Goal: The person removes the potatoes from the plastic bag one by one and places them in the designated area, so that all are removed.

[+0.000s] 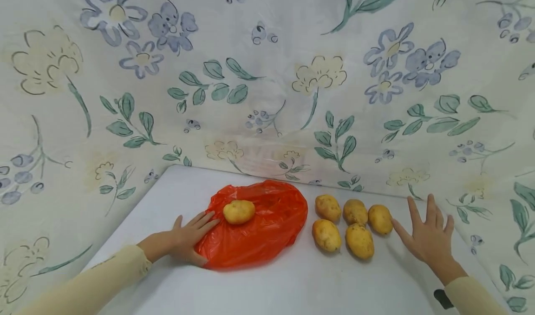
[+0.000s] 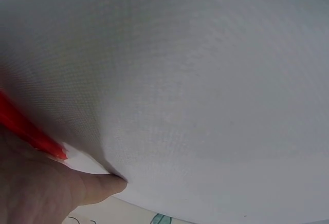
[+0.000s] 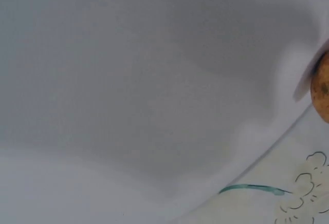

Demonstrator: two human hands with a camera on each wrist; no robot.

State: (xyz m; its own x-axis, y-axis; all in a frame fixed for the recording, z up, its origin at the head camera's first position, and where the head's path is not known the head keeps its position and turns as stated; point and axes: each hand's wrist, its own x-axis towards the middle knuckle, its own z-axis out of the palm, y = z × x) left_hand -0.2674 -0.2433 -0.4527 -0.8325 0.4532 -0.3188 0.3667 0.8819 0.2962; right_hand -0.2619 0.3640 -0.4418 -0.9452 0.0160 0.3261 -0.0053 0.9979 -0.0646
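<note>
An orange plastic bag [image 1: 255, 229] lies flat on the white table [image 1: 292, 282], and one potato [image 1: 238, 212] sits on top of it. My left hand [image 1: 190, 236] lies flat with straight fingers on the bag's left edge, fingertips close to that potato. Several more potatoes [image 1: 351, 226] lie in a cluster to the right of the bag. My right hand [image 1: 428, 236] is spread open just right of the cluster, near the rightmost potato [image 1: 380, 219]. In the left wrist view, a thumb [image 2: 97, 188] and a strip of the orange bag [image 2: 31, 131] show against the table.
A floral cloth [image 1: 267, 73] hangs as a backdrop behind and on both sides of the table. The right wrist view shows bare table, the cloth's edge [image 3: 288, 193] and part of one potato [image 3: 321, 88].
</note>
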